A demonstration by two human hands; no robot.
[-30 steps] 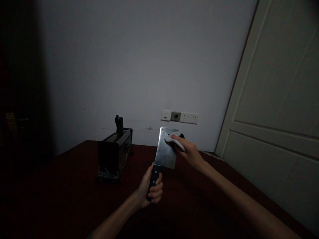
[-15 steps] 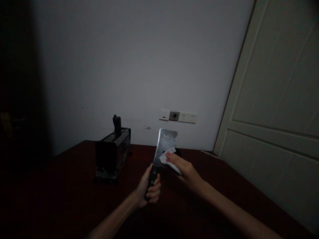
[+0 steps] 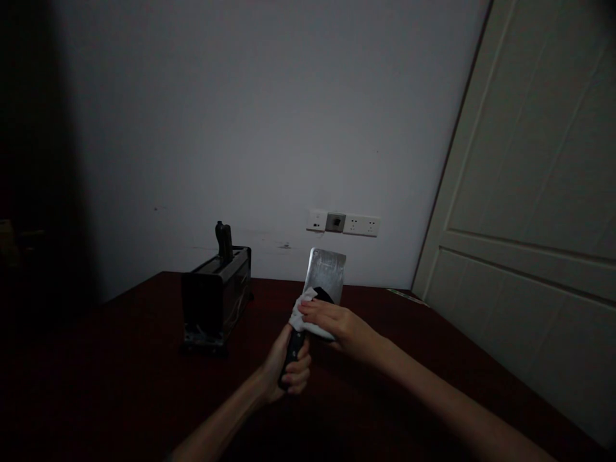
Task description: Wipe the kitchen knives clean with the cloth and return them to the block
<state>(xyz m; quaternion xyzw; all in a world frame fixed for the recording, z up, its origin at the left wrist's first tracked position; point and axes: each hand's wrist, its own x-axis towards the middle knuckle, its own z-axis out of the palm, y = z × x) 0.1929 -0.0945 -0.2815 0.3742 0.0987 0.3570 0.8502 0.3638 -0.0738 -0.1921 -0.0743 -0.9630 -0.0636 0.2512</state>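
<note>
A cleaver (image 3: 327, 269) with a broad metal blade and a black riveted handle is held upright, tilted slightly right, above the table. My left hand (image 3: 286, 366) wraps round its handle, fingers closed. Against the lower part of the blade, by the handle, my right hand (image 3: 339, 321) presses a white cloth (image 3: 299, 314). The cloth and fingers cover that part of the blade. A dark patch, which I cannot make out, shows just above the right fingers.
On the left of the dark red table (image 3: 139, 359) stands a black knife block (image 3: 205, 301), with black handles rising from its top. Wall sockets (image 3: 360, 224) sit behind the cleaver. A pale panelled door (image 3: 520, 212) borders the right side.
My right hand and the cloth have slid left and down the blade to the handle end. The blade has shifted very slightly right; my left hand keeps its hold.
</note>
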